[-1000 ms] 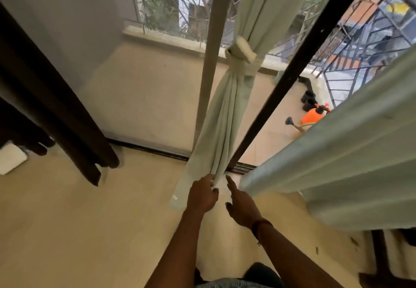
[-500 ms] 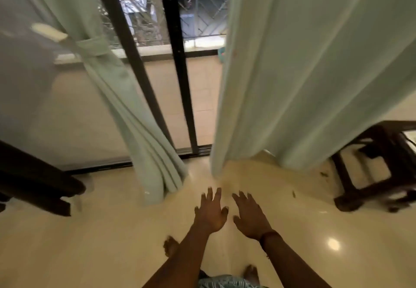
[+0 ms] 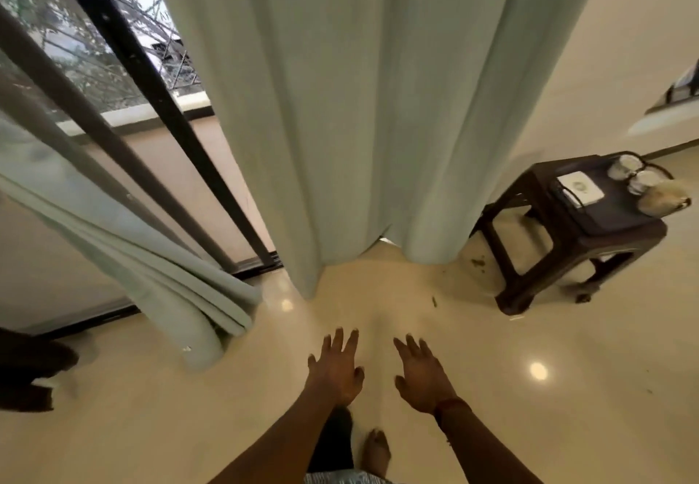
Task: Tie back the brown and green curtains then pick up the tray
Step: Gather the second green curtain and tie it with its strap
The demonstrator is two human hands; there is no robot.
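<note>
soft daylight from window (image 3: 113, 48), floor glare (edges warped, blurred).

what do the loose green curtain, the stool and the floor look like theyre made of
Loose green curtain: soft woven cloth, matte, hanging in deep folds.
Stool: dark brown with a slight gloss and moulded-looking legs; plastic or varnished wood, unclear which.
Floor: polished cream tile or stone, mirroring a bright light spot.

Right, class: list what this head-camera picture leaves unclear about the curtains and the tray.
Head view:
Brown curtain: cut off by the left edge, blurred; tied or not, unclear.
Bunched green curtain: upper part cut off by the left edge; any tie unseen.
Tray on the stool: what the cups hold is too small to tell.
</note>
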